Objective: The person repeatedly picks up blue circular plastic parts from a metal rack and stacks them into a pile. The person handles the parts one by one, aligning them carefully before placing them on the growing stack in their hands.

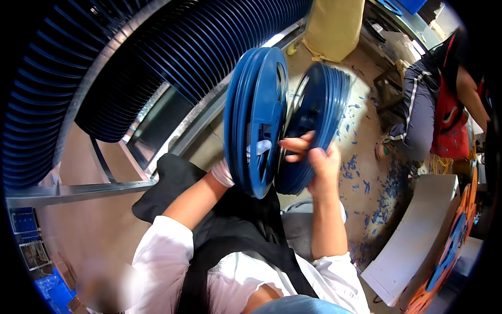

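Blue reels, two stacks, held upright in front of the person's chest. Left stack of reels (256, 118) — left hand (226, 171) in a white glove behind it, mostly hidden; grip cannot be told. Right stack of reels (316, 123) just beside the left stack — right hand (316, 157) bare, fingers closed around its lower edge. Blue chips (379, 183) litter the floor right of the stacks.

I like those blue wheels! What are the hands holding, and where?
Left hand holds one blue reel stack, mostly hidden behind it; right hand grips the other stack near its hub.
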Demonstrator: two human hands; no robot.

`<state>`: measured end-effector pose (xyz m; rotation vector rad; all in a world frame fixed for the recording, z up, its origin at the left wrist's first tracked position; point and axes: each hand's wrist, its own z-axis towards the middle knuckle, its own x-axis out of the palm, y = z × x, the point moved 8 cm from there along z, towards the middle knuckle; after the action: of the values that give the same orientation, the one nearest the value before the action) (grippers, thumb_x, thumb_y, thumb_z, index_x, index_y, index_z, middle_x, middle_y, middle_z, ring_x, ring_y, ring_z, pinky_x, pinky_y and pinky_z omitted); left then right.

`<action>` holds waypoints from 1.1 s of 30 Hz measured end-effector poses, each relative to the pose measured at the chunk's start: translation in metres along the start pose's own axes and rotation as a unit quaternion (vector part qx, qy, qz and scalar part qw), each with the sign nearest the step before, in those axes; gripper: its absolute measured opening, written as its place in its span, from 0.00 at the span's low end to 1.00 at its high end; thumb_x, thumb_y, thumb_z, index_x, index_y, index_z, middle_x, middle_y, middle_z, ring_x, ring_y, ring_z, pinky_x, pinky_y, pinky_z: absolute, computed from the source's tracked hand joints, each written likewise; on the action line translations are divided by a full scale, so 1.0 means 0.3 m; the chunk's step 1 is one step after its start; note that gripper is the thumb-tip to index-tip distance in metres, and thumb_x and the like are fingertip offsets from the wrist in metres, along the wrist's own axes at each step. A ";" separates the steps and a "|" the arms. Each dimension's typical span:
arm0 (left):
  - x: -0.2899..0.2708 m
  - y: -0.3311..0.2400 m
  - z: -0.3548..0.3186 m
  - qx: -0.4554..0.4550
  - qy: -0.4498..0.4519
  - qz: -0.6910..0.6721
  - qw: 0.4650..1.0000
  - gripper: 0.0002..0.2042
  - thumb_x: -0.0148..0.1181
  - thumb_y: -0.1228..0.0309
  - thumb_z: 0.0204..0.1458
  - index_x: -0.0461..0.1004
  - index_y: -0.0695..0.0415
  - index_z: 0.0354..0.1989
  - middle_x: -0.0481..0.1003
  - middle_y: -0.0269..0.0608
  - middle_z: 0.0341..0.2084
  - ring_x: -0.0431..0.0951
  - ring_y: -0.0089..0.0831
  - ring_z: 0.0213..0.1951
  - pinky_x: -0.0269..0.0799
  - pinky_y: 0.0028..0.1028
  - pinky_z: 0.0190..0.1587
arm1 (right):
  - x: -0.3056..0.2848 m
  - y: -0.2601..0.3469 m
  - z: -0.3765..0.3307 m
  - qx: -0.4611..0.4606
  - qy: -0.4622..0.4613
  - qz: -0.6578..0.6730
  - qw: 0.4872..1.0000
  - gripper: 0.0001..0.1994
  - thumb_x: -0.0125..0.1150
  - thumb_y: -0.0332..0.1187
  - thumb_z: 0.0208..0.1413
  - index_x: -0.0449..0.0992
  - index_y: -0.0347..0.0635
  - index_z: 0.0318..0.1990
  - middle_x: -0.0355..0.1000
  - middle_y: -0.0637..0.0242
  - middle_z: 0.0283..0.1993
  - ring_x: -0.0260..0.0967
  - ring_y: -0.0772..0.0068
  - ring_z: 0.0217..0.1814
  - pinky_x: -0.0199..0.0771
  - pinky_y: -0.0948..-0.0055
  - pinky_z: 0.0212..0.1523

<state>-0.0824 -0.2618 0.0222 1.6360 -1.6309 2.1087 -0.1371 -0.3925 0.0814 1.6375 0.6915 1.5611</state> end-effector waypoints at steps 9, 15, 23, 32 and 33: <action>-0.027 -0.145 -0.194 0.045 -0.032 -0.138 0.989 0.38 0.62 0.55 0.45 0.57 0.60 0.63 0.69 0.58 0.46 0.73 0.51 0.50 0.71 0.45 0.55 | -0.290 0.092 0.060 -0.108 -0.228 0.032 0.967 0.17 0.54 0.43 0.62 0.69 0.35 0.43 0.73 0.62 0.33 0.72 0.72 0.31 0.74 0.78 0.31; -0.107 -0.135 -0.416 0.049 -0.091 -0.187 0.977 0.38 0.59 0.51 0.49 0.56 0.63 0.63 0.69 0.61 0.45 0.72 0.56 0.51 0.76 0.48 0.50 | -0.253 0.070 0.088 -0.117 -0.244 -0.010 0.962 0.18 0.56 0.43 0.62 0.67 0.34 0.45 0.74 0.56 0.35 0.73 0.68 0.33 0.75 0.75 0.34; -0.099 -0.121 -0.594 0.034 -0.147 -0.228 0.962 0.36 0.61 0.56 0.51 0.56 0.63 0.64 0.67 0.64 0.51 0.70 0.54 0.56 0.70 0.51 0.56 | -0.243 0.008 0.140 -0.078 -0.209 0.039 0.974 0.23 0.55 0.47 0.61 0.67 0.30 0.48 0.73 0.56 0.38 0.74 0.70 0.35 0.76 0.78 0.34; -0.127 -0.169 -0.564 0.077 -0.105 -0.128 0.983 0.39 0.67 0.61 0.44 0.56 0.59 0.65 0.68 0.58 0.51 0.73 0.51 0.51 0.68 0.52 0.57 | -0.142 -0.027 0.141 -0.059 -0.166 0.056 0.983 0.20 0.57 0.43 0.61 0.67 0.33 0.47 0.72 0.62 0.34 0.68 0.77 0.30 0.72 0.82 0.31; -0.128 -0.170 -0.557 0.078 -0.094 -0.122 0.985 0.39 0.67 0.63 0.44 0.56 0.59 0.65 0.68 0.57 0.52 0.74 0.51 0.50 0.68 0.53 0.57 | -0.138 -0.025 0.137 -0.061 -0.164 0.059 0.983 0.19 0.57 0.43 0.61 0.67 0.33 0.46 0.72 0.62 0.33 0.68 0.77 0.29 0.72 0.82 0.30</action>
<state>-0.1535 -0.0993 0.0456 2.0194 -1.2497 2.0580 -0.1003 -0.4280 0.0528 1.8120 0.3230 1.3398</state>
